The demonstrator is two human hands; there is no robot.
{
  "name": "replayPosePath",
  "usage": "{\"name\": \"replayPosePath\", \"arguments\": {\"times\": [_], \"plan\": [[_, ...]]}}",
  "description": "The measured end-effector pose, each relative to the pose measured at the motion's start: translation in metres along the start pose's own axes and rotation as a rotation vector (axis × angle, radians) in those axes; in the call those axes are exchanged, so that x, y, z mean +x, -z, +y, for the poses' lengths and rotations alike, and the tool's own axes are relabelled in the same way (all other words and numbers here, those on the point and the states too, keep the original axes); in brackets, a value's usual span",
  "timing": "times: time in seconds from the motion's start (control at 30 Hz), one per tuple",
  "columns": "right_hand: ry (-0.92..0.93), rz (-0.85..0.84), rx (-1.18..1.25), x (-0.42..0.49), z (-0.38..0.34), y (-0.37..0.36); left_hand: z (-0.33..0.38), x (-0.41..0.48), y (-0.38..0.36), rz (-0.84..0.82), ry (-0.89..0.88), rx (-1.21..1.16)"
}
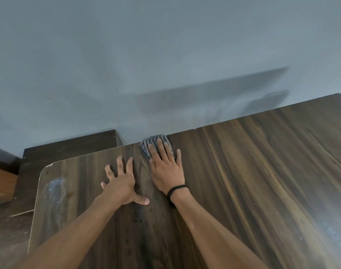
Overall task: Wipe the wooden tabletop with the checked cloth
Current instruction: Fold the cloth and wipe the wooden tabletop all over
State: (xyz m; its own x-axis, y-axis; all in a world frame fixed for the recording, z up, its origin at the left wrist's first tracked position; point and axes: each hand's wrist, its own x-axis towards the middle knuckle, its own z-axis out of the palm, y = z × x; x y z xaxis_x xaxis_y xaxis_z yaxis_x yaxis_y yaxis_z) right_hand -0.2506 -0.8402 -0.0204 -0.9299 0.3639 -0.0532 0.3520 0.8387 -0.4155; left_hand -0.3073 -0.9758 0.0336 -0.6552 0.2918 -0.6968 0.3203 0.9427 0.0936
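Hands point(119, 183) point(166, 171) flat, cloth point(150, 139) at tabletop point(262, 171) edge

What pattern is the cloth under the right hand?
Grey-and-white checks on the cloth, seen in the head view.

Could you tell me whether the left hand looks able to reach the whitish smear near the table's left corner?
Probably yes: the left hand lies flat beside the smear, with only bare tabletop between them.

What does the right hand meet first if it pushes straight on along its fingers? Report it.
The right hand, flat on the checked cloth, points at the far edge of the tabletop, which the cloth reaches. Just past it stands the grey wall, likely the first obstacle; any gap between is unclear.
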Motion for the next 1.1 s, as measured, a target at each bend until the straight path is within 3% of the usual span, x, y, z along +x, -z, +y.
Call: {"name": "replayPosePath", "arguments": {"times": [0.17, 0.3, 0.47, 0.6, 0.73, 0.87, 1.0, 1.1], "plan": [[-0.131, 0.006, -0.001, 0.015, 0.007, 0.008, -0.001, 0.002, 0.0, 0.007, -0.01, -0.012], [0.015, -0.036, -0.009, -0.005, -0.004, 0.0, -0.004, 0.0, -0.004, 0.034, -0.016, -0.023], [-0.134, 0.028, 0.008, 0.0, 0.004, 0.005, -0.005, 0.003, -0.002, 0.017, -0.02, -0.027], [-0.053, 0.001, 0.018, -0.024, -0.005, -0.002, -0.007, 0.001, -0.007, 0.048, -0.017, -0.029], [-0.163, 0.06, 0.007, -0.046, 0.009, 0.005, -0.004, 0.002, -0.002, 0.038, -0.011, -0.015], [-0.092, 0.035, -0.013, -0.089, 0.01, 0.0, -0.007, -0.001, -0.007, 0.068, -0.053, -0.023], [-0.22, 0.079, -0.037, -0.108, 0.013, -0.001, -0.017, -0.006, -0.008, 0.072, -0.115, -0.036], [-0.132, 0.032, -0.057, -0.121, 0.004, -0.004, -0.026, -0.003, -0.005, 0.04, -0.154, -0.015]]}}
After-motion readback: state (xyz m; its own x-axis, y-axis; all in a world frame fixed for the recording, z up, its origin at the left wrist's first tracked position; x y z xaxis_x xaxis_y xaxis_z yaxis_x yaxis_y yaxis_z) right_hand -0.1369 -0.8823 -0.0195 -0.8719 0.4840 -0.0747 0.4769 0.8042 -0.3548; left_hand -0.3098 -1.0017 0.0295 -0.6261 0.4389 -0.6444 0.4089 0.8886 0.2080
